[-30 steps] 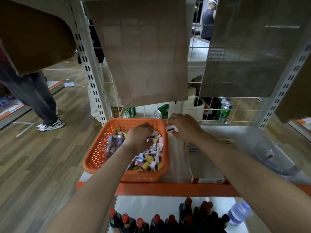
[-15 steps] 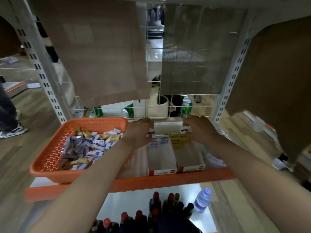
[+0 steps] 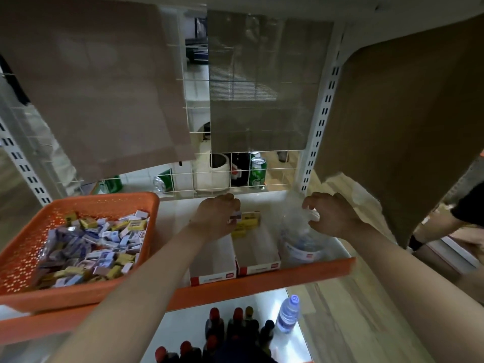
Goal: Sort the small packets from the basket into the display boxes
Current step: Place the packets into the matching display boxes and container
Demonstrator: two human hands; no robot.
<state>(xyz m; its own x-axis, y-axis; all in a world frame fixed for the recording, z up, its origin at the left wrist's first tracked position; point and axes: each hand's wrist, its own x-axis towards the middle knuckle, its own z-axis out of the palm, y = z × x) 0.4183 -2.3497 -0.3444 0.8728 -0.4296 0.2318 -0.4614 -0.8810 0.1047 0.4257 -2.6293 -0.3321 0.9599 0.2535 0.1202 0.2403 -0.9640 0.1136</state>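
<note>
Since half a second ago, right hand [image 3: 332,216] has shifted off the display boxes [image 3: 259,267] to their right, above a clear plastic tub [image 3: 298,244]; its fingers are curled, and any packet inside cannot be confirmed. Left hand [image 3: 216,218] covers the boxes' far end, pinching one small packet [image 3: 235,215], largely hidden, long axis roughly crosswise to the boxes.

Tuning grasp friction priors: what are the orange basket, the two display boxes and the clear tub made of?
Orange basket: moulded plastic, slight sheen, walls full of small holes.
Display boxes: probably thin white cardboard, matte, folded walls, red printed front strip.
Clear tub: see-through plastic by the look, glossy highlights; glass not ruled out.
</note>
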